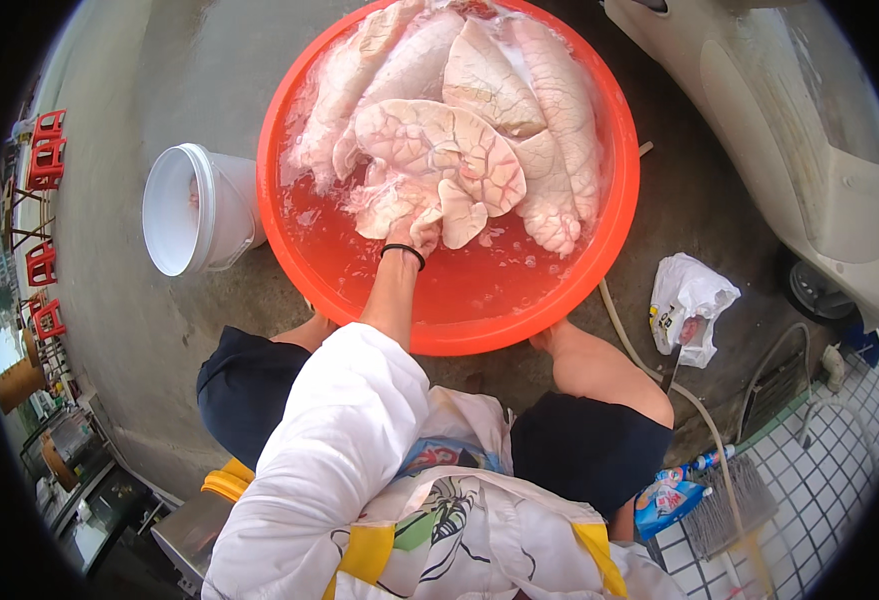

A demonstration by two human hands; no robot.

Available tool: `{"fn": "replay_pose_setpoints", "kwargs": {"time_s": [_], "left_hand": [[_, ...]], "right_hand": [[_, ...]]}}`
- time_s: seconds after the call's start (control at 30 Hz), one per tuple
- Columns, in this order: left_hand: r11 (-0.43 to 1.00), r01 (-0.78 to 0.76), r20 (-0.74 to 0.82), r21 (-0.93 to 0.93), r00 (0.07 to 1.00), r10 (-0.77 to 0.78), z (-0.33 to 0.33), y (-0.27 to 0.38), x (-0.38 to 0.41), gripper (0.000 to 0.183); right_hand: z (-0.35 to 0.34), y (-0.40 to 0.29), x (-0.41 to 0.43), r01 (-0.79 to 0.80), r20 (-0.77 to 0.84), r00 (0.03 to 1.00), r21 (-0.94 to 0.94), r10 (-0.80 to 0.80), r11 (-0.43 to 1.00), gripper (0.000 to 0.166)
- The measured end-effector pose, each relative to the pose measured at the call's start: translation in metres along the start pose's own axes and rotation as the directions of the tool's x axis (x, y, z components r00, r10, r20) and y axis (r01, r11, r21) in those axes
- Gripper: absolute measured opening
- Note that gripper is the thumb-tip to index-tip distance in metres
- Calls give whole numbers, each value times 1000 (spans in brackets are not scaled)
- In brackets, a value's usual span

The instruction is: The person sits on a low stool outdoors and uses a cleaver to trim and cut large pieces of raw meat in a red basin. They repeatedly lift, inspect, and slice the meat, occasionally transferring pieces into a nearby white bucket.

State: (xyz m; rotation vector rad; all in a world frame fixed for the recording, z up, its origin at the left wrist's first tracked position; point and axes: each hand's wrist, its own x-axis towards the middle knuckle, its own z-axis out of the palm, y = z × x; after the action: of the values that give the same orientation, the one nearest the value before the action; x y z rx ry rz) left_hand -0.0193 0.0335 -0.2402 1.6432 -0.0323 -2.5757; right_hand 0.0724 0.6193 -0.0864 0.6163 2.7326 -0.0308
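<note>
A large red plastic tub holds reddish water and several pale pink animal lungs, their surfaces marked by branching lines. My left hand, with a black band at the wrist, grips the lower, ragged part of the nearest lung; folds of tissue hide some fingers. Elongated lung pieces lie behind and to its right, partly in the water. My right hand is out of view; a bit of skin shows below my right thigh. Beside my right knee a thin, dark, blade-like object shows, partly hidden.
Left of the tub lies a white plastic bucket, tipped in this view. To the right are a white plastic bag with something pink inside, a hose and a scooter-like vehicle. Blue detergent packaging lies near a floor drain. Red stools stand far left.
</note>
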Motion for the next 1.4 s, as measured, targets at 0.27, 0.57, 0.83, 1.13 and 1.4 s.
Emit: {"fn": "replay_pose_setpoints", "kwargs": {"time_s": [0.27,0.57,0.83,1.13,1.4], "left_hand": [[716,-219,-17,662,952,307,-10,52,-92,13],[704,-435,145,562,890,433,-101,62,-167,26],[774,-393,50,497,903,427,-159,60,-198,29],[797,-313,78,517,944,321,-198,72,-176,41],[837,-281,100,470,959,266,-224,73,-158,44]], "right_hand": [[-164,-107,54,436,-413,861,299,-297,849,13],[-277,-370,-49,669,-449,498,743,-742,0,12],[-121,-452,-178,846,-115,26,532,-993,-40,19],[-45,-429,-166,987,291,-91,155,-952,-47,26],[-38,-458,-147,973,376,-226,129,-899,-191,24]]}}
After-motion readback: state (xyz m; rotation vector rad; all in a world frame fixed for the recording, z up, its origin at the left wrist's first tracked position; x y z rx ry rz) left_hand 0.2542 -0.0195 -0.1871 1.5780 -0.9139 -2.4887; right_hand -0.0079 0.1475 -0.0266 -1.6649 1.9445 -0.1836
